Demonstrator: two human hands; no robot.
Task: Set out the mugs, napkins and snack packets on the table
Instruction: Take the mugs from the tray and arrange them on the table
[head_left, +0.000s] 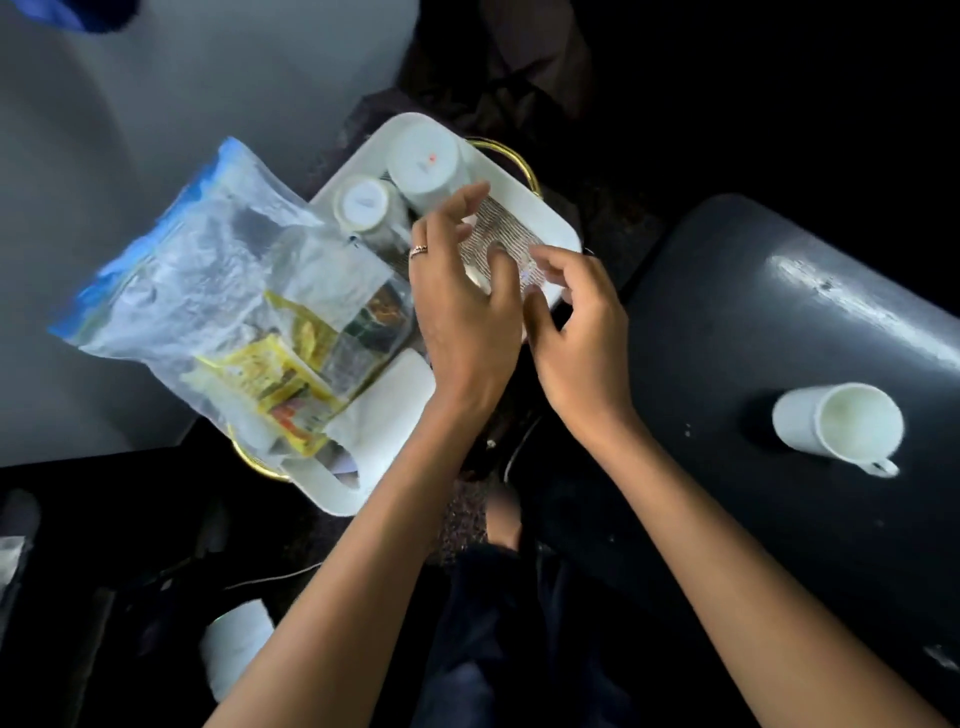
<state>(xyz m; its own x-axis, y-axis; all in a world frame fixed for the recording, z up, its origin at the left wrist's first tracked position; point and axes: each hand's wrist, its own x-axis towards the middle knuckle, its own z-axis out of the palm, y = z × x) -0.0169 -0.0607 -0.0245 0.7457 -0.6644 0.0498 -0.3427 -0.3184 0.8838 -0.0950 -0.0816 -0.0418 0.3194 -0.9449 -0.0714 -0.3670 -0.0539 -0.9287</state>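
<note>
1. The left hand (462, 291) and right hand (576, 322) hover close together over the white tray (556, 223), fingers loosely spread, gripping nothing I can make out.
2. Two upturned mugs (423, 171) stand at the tray's far end.
3. A clear bag of snack packets (234, 312) lies across the tray's left side.
4. One mug (836, 423) stands on the dark table (753, 312), right of the tray.

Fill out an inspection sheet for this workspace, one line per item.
Surface: dark table, scuffed and glossy, at the right.
Job's things: one white mug upright on the table; two upturned mugs on the white tray; clear bag of snack packets lying across the tray; white napkins beneath the bag.
Clutter: white roll low on the floor.
Grippers: left hand and right hand over the tray, fingers loosely bent, holding nothing clearly.
Cables: thin cable on the floor.
Surroundings: pale wall at the left; dim room.
</note>
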